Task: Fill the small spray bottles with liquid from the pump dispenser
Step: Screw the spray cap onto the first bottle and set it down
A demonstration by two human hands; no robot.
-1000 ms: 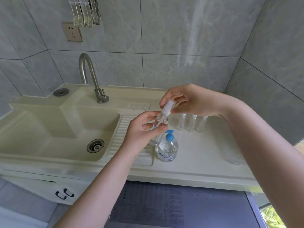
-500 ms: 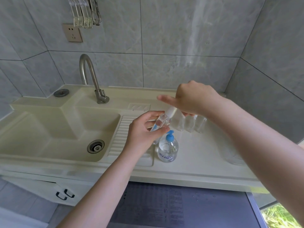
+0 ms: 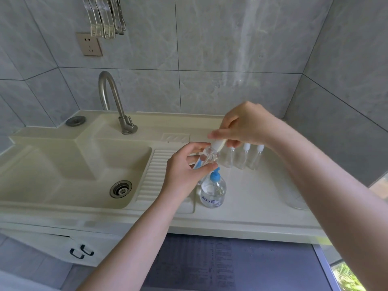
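My left hand (image 3: 184, 166) grips a small clear spray bottle (image 3: 206, 155), tilted, above the counter. My right hand (image 3: 245, 124) pinches the white spray cap (image 3: 218, 143) at the bottle's top. Just below stands the pump dispenser (image 3: 213, 191), clear with a blue pump head and a blue label. Three more small clear spray bottles (image 3: 243, 157) with white caps stand in a row behind, partly hidden by my right hand.
A cream sink basin (image 3: 63, 173) with a drain (image 3: 121, 189) and a ribbed drainboard (image 3: 155, 175) lies to the left. A steel tap (image 3: 117, 106) rises at the back. A clear container (image 3: 298, 198) stands on the counter (image 3: 252, 206) at right. Tiled walls surround.
My right hand has turned on the spray cap, its fingers shifting round the top. The bottle has tilted and sunk slightly in my left hand.
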